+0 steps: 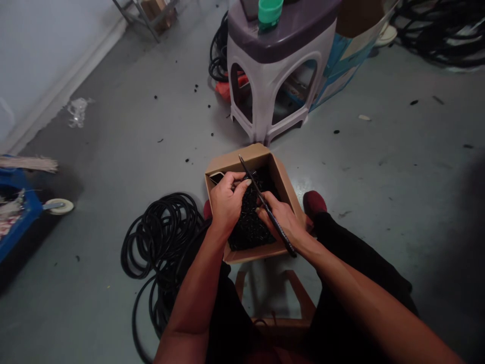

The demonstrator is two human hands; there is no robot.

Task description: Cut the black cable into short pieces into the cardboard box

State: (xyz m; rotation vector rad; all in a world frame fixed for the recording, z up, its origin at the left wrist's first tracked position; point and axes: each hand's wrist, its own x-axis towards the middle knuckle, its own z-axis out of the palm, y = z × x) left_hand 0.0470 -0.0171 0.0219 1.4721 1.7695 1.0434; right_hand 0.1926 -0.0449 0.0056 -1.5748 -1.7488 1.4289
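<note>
My right hand (279, 216) is closed around a long, thin, dark tool (270, 212). Its narrow pointed end reaches up and left over an open cardboard box (290, 189); its thick end sticks out past my wrist. I cannot make out the tool's exact kind. Just left of the tool, my left hand (227, 199) is pinched shut, thumb and fingertips close against it. Whatever those fingers hold is hidden or too small to name. Beneath both hands, many small black pieces (248, 227) fill the box.
Coils of black hose or cable (162, 232) lie on the floor at left. A plastic stool (259, 96) bearing a green lid-like item (270, 12) stands ahead. A blue wheeled bin (18, 217) is far left. More black coils (443, 35) lie far right.
</note>
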